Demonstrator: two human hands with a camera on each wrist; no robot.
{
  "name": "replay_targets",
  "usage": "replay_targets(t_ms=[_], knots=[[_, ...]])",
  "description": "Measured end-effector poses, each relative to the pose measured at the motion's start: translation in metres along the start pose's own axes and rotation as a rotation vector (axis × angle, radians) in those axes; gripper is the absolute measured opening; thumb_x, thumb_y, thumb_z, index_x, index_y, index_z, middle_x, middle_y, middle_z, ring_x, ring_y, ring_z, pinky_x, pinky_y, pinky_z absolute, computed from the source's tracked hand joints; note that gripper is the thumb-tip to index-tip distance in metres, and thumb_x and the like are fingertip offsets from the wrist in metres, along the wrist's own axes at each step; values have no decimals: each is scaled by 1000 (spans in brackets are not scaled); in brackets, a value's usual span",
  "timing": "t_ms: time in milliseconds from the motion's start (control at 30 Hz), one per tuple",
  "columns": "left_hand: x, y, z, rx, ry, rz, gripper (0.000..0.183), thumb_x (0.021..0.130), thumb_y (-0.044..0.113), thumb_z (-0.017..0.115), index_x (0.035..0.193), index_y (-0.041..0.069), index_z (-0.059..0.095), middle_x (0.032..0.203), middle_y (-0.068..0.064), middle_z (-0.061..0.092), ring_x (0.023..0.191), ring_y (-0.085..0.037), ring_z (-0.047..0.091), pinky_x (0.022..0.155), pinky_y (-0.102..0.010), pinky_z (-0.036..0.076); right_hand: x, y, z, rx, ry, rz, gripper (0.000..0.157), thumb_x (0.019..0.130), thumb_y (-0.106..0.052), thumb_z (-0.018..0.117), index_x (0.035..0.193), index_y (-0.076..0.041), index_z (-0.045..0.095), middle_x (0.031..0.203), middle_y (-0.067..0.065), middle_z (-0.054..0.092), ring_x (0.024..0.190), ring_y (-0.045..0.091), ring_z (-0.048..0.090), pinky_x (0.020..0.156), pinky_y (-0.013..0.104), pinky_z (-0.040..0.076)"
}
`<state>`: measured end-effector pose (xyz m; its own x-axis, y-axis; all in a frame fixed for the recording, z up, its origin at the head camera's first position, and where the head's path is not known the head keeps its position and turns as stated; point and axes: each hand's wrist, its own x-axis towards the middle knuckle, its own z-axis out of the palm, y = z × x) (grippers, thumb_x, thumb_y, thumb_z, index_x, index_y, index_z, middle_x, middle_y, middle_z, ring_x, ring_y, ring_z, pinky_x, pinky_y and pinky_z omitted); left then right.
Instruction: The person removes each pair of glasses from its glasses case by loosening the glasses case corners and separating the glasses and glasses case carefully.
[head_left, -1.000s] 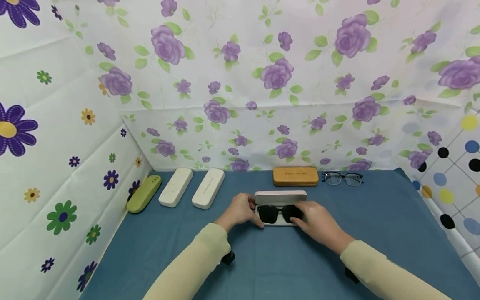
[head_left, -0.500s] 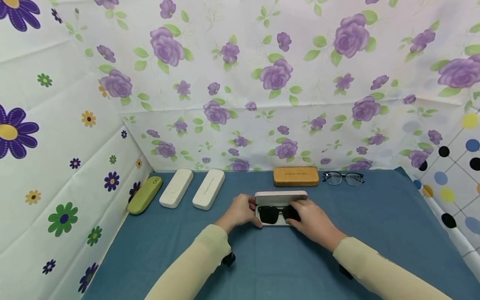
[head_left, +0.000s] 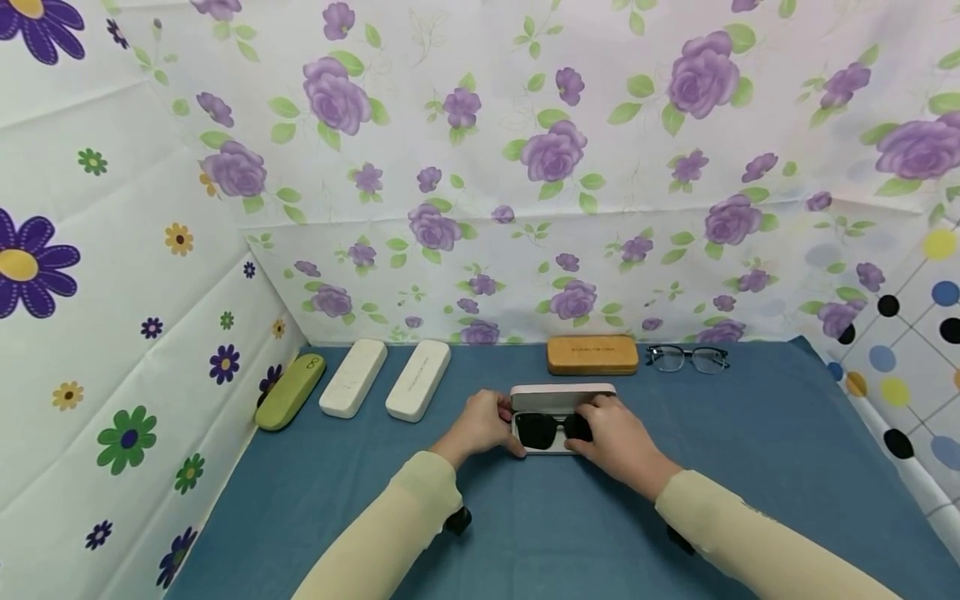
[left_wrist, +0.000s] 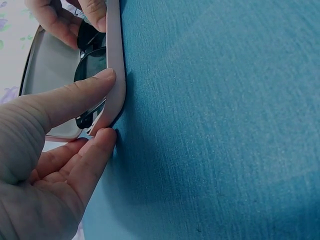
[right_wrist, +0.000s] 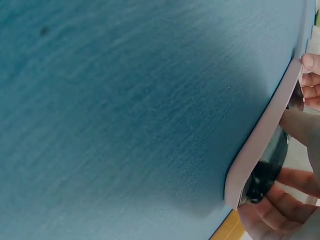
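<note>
A pale pink glasses case [head_left: 562, 400] lies on the blue cloth with its lid raised at the back. Inside rests a pair of dark sunglasses [head_left: 536, 431], lenses facing up. My left hand [head_left: 482, 423] grips the case's left end; in the left wrist view its thumb [left_wrist: 95, 85] lies over the front rim [left_wrist: 116, 50]. My right hand [head_left: 618, 437] reaches over the right half of the case and pinches the sunglasses' right lens, thumb at the front and fingers behind. That lens is partly hidden by the hand. In the right wrist view, fingertips curl by the frame's corner [right_wrist: 257, 187].
Behind the hands, a brown-orange glasses case [head_left: 592, 357] and dark-rimmed eyeglasses [head_left: 688, 359] lie near the back wall. Two white cases [head_left: 353, 378] and a green case [head_left: 291, 392] stand in a row on the left. Patterned sheets [head_left: 480, 167] enclose the table.
My right hand has slid left along the sunglasses, from the case's right end toward the middle of the frame. The left hand stays on the case, and the lid remains raised.
</note>
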<state>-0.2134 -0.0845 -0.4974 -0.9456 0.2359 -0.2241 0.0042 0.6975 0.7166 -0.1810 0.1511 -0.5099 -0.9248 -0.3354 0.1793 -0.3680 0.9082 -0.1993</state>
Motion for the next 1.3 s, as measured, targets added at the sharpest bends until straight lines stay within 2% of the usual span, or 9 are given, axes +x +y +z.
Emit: replay_targets(t_ms=[233,500,700,1000,1300], knots=[[-2,2,0,-6,-7,-1,55,52,17,92,99,9,64,94,-7,62,75,-15,56,65,-29,48,-1,1,0,35,-3,14,60,74,-53,73,113,-7,66,113,11,59,109,28,54,89,46,48],[0,1,0,-7,-7,17,54,52,17,92,98,10,65,94,-7,62,75,-15,56,64,-29,47,1,-3,2,12,29,29,53,74,-47,75,107,-7,67,104,12,64,99,29,60,78,47,51],[0,2,-1,4,-11,19,52,52,17,92,95,10,65,92,-7,62,74,-16,55,63,-28,46,1,-5,5,23,57,35,45,75,-39,75,108,-9,66,101,10,64,96,27,59,73,45,52],[1,3,-1,10,-7,14,53,51,18,93,96,10,65,94,-7,63,76,-15,55,64,-28,47,1,-2,-4,38,89,6,42,76,-35,75,109,-12,68,104,8,63,101,25,57,79,43,51],[0,0,0,13,-4,11,54,50,18,93,95,9,66,90,-5,62,75,-15,54,64,-28,47,-11,7,-17,68,122,1,43,75,-34,75,110,-10,67,105,9,64,100,27,59,77,44,52]])
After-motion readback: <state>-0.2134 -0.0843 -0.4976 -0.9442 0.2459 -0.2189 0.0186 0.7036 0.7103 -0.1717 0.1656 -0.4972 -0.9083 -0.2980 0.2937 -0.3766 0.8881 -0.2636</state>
